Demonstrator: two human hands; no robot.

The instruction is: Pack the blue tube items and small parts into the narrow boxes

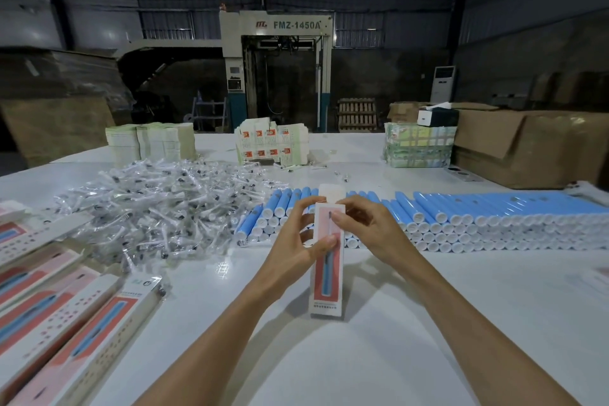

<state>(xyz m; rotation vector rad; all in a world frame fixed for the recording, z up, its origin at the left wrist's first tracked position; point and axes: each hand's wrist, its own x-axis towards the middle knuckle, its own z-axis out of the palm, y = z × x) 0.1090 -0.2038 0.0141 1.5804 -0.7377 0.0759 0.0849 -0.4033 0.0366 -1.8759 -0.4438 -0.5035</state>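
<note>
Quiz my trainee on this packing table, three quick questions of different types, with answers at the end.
1. True or false: both the left hand and the right hand hold the narrow box.
2. The pile of bagged small parts lies on which side of the blue tubes? A left, B right, C on top.
3. Fill in: the box's top flap is ____.
Key: 1 true; 2 A; 3 open.

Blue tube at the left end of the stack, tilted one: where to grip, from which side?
Grip the blue tube mid-barrel, from above and the left. Its right flank leans on the stack, so only top and left look free. Its capped end faces the person and likely offers little to hold.
</note>
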